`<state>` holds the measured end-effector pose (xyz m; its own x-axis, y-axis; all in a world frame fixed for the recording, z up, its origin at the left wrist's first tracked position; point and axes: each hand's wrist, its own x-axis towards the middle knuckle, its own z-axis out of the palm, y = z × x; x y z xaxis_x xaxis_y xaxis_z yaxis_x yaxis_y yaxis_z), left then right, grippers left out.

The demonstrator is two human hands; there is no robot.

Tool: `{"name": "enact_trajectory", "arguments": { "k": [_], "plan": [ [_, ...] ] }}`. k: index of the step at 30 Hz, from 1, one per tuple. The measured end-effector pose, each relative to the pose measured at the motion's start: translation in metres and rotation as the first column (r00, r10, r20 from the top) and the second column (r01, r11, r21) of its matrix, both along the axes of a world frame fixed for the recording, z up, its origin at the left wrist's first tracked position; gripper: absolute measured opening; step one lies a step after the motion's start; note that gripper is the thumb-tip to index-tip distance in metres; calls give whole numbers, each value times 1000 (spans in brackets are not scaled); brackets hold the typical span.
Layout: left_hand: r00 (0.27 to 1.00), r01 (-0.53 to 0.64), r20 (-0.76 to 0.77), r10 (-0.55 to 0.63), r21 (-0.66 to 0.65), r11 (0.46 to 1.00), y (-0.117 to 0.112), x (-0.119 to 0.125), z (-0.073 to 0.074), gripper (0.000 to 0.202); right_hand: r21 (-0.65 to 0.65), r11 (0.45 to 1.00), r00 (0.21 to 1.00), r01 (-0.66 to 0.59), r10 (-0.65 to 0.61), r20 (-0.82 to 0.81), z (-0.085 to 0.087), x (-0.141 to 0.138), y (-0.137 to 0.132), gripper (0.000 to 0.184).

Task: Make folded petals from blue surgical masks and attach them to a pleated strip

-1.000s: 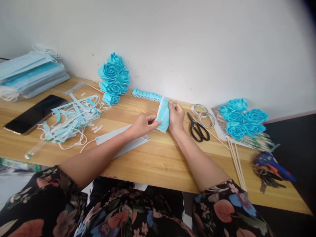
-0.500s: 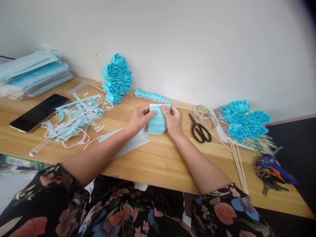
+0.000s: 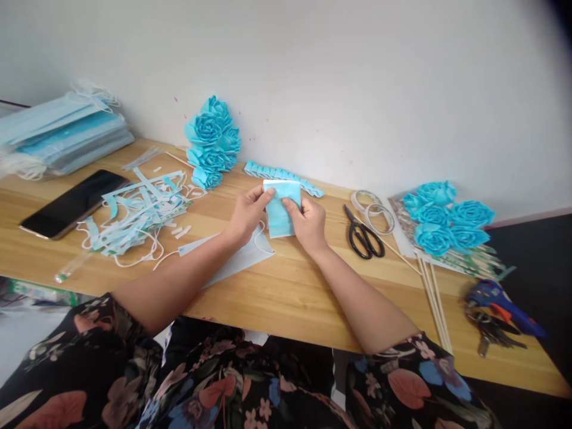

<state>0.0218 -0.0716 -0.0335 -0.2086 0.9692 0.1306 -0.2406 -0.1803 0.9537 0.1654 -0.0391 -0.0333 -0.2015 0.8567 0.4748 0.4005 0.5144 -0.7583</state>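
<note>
A folded light-blue piece of face mask fabric (image 3: 280, 215) is held upright above the table between my two hands. My left hand (image 3: 249, 210) pinches its left edge near the top, thumb in front. On the other side my right hand (image 3: 309, 221) grips the right edge, its thumb pressed on the front face. Beneath my left forearm lies a flat pale-blue face mask (image 3: 236, 262) with white ear loops. Behind the fabric, a pleated blue strip (image 3: 277, 174) rests by the wall.
Black-handled scissors (image 3: 364, 235) and tape rolls (image 3: 379, 218) lie right of my hands. Further right are blue fabric roses (image 3: 433, 220), sticks (image 3: 433, 304) and a blue glue gun (image 3: 503, 304). Leftward are more roses (image 3: 213, 140), mask scraps (image 3: 138, 214), a phone (image 3: 71, 204) and stacked masks (image 3: 67, 134).
The fabric has shifted slightly left and up, and now looks like a smoother, narrower folded rectangle. My right thumb has slid lower and inward on its front.
</note>
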Motion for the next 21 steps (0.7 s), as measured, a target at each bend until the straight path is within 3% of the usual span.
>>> {"name": "enact_trajectory", "arguments": {
  "k": [9,13,16,21],
  "plan": [
    [1000,28,-10,-28,-1,1000,-3,2,3,36,4,1000,999,29,-28,-40,-1,-1,-1,44],
    [999,13,-34,-14,-13,1000,-2,1,4,38,-52,997,995,-58,54,-84,-2,-1,-1,44],
    [993,-22,-119,21,-6,1000,-2,1,4,35,-76,988,979,-137,124,-165,-1,1,1,43],
    [954,-11,-300,27,56,998,-4,3,4,30,-85,993,970,-88,66,-232,1,3,4,43]
  ]
}}
